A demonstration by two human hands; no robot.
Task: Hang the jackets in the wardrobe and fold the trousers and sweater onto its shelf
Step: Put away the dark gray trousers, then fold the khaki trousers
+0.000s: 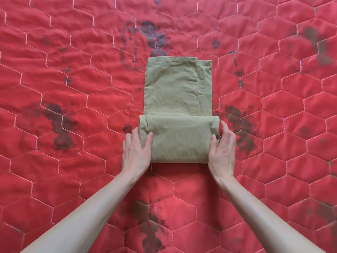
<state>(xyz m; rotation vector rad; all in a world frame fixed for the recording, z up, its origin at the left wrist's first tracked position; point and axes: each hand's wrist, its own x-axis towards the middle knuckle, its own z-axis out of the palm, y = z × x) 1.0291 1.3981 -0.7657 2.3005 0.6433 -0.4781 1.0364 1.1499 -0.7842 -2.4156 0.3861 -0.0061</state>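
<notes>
We see the olive trousers point(177, 110) lying folded on a red quilt point(73, 88) with hexagon stitching and dark printed blotches. Between the two hands sits the doubled near fold; the flat remainder extends beyond the fingertips. The left hand point(136, 150) grips the fold's left edge, thumb on top; the right hand point(221, 148) grips its right edge likewise. Blotches lie just outside each hand.

Trousers point(177, 114) on quilt point(73, 88), hands point(135, 152) point(221, 152) flanking, apparently, the near fold.
</notes>
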